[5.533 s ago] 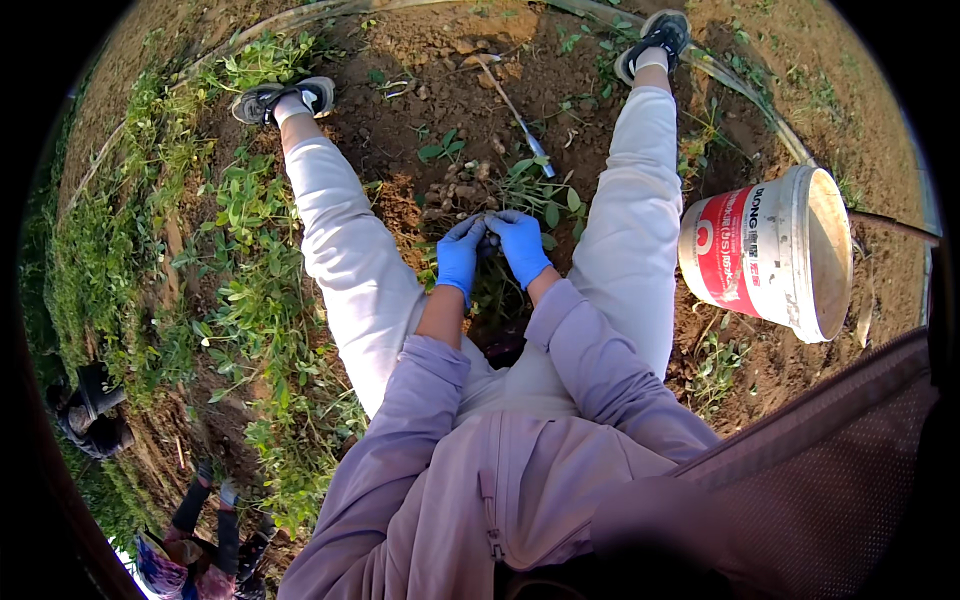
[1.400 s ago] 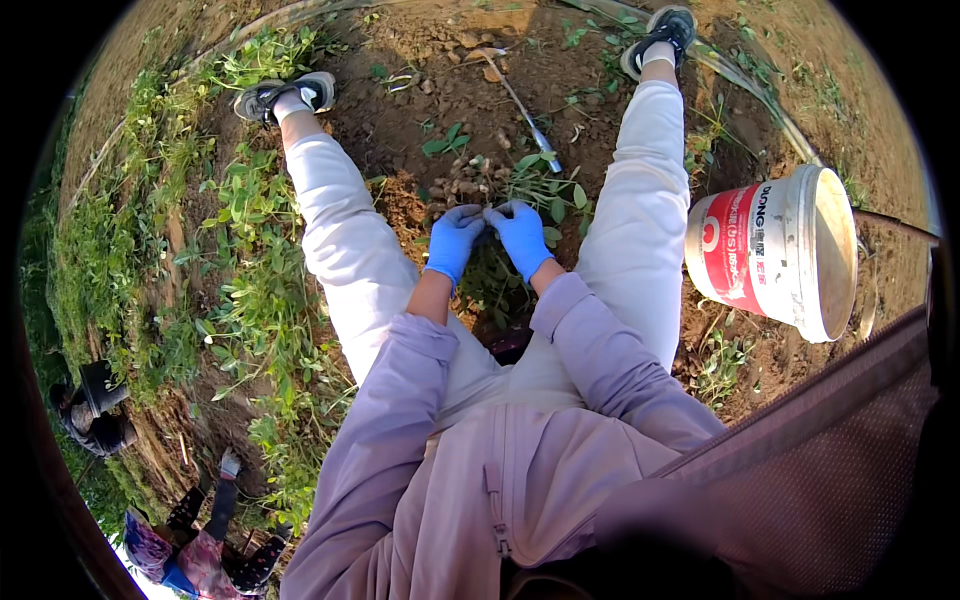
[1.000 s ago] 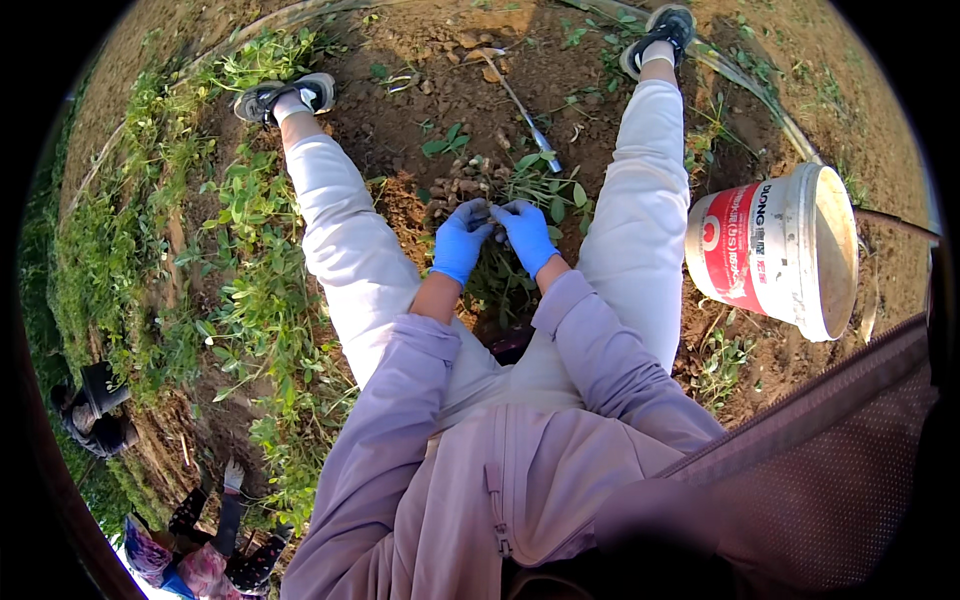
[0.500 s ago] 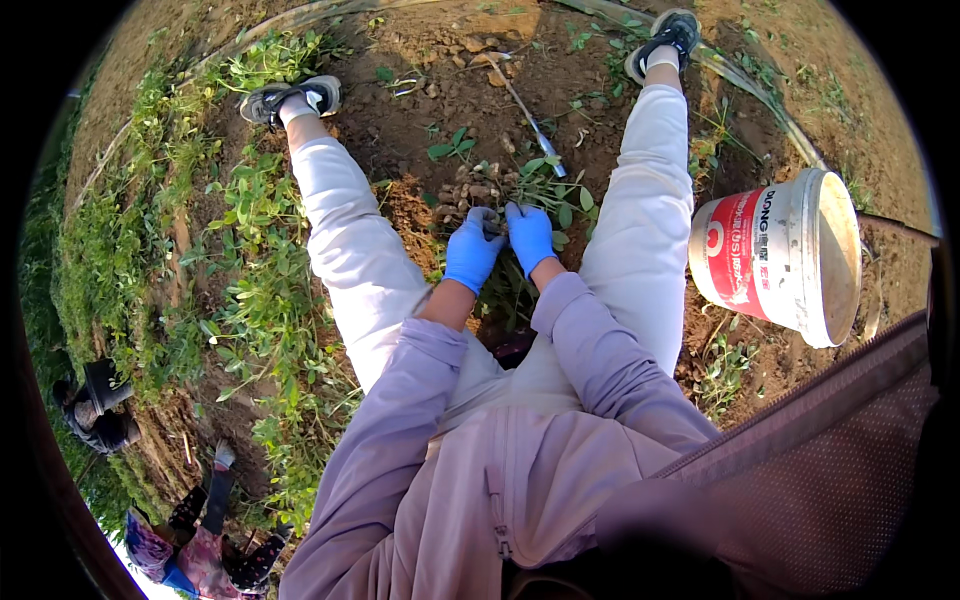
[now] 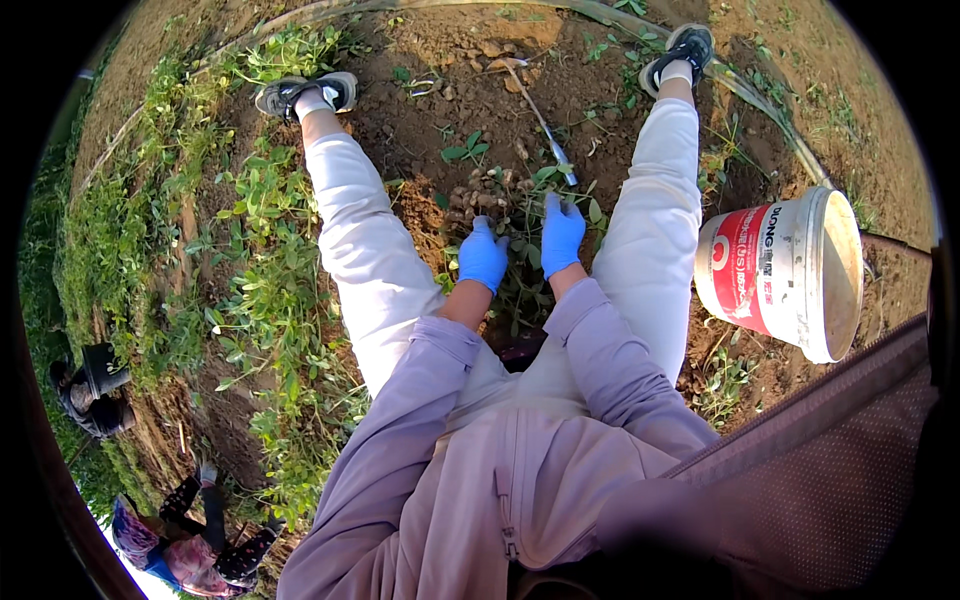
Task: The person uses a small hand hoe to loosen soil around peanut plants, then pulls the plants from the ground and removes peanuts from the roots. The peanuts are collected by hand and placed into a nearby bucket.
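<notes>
Head camera view: looks down on brown, crumbly soil point(image 5: 425, 145) between outstretched legs in white trousers point(image 5: 650, 205). Shows a small heap of brown, soil-crusted pods point(image 5: 485, 190) just beyond a blue-gloved left hand point(image 5: 482, 258), with a blue-gloved right hand point(image 5: 563, 240) set apart, beside green stems point(image 5: 545, 180). Cannot tell whether either grip is clamped on anything. Seems, by judgement, to be midway through handling the heap; would call for fingertips closed on pods. Outdoors in sunlight, shows a thin metal-shafted tool point(image 5: 557, 152) farther out, a white-and-red plastic bucket point(image 5: 775, 265) at right, and leafy green plants point(image 5: 285, 310) at left, with a co-worker in patterned clothing point(image 5: 192, 560) beyond.
</notes>
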Action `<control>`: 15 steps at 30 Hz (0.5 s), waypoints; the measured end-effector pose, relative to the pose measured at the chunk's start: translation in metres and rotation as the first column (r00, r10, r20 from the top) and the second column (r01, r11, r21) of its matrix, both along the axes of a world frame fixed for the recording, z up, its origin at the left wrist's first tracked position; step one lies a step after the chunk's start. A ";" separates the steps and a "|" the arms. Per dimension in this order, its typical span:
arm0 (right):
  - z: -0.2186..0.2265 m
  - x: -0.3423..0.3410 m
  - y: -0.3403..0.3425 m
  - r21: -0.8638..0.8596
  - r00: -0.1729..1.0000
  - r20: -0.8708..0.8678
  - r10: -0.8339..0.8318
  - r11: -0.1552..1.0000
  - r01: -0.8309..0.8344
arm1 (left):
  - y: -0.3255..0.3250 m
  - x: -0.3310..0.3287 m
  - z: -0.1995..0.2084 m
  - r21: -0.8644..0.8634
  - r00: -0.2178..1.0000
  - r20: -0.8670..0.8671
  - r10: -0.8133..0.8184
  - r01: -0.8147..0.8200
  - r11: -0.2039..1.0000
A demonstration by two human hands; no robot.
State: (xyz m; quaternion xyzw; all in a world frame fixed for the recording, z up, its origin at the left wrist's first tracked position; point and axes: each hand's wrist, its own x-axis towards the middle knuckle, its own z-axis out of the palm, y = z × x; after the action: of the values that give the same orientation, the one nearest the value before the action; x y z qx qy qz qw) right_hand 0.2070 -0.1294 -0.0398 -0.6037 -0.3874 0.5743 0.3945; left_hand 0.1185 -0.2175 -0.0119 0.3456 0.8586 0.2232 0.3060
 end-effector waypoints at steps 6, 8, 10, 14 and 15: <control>0.026 0.011 0.017 -0.486 0.847 -0.423 -0.322 0.870 0.088 | -0.013 -0.029 -0.004 0.309 0.864 0.178 0.470 -0.503 0.807; 0.030 0.012 0.017 -0.503 0.804 -0.461 -0.375 0.857 0.111 | -0.014 -0.036 -0.012 -0.039 0.874 0.137 0.466 -0.465 0.884; 0.036 0.013 0.020 -0.600 0.778 -0.433 -0.455 0.790 0.128 | -0.008 -0.030 -0.025 -0.159 0.906 0.098 0.412 -0.395 0.905; 0.027 0.021 0.019 -0.607 0.854 -0.389 -0.345 0.794 0.044 | 0.003 -0.035 -0.045 -0.228 0.908 0.282 0.308 -0.249 0.941; 0.025 0.024 0.018 -0.608 0.855 -0.399 -0.331 0.794 0.024 | 0.004 -0.036 -0.047 -0.223 0.916 0.269 0.297 -0.241 0.945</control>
State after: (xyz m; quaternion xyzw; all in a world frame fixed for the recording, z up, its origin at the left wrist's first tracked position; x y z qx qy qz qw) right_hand 0.2314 -0.1109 -0.0145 -0.5657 -0.0204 0.7562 0.3283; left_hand 0.0827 -0.2132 -0.0584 0.1560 0.8588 0.2320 0.4293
